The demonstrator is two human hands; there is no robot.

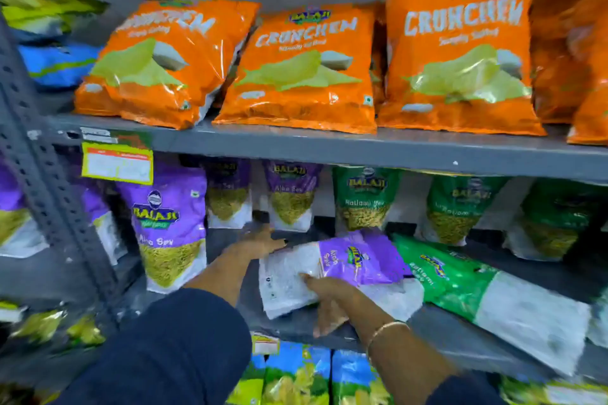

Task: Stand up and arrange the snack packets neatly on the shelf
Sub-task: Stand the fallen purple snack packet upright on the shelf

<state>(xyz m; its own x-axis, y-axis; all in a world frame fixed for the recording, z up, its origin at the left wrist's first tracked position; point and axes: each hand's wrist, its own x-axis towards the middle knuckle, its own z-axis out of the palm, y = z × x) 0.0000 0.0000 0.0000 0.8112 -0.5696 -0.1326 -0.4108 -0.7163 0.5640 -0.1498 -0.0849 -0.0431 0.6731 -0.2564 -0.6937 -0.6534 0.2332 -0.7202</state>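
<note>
A purple and white Aloo Sev packet lies flat on the middle shelf. My right hand grips its white lower end from beneath, thumb on top. My left hand reaches in with fingers spread and touches the packet's upper left corner. A green Ratlami Sev packet lies on its side just to the right. A purple packet stands upright at the left. More purple packets and green packets stand at the back.
Orange Crunchem bags lean along the upper shelf. A grey perforated post stands at the left, with a yellow price tag on the shelf edge. Blue and green packets fill the lower shelf.
</note>
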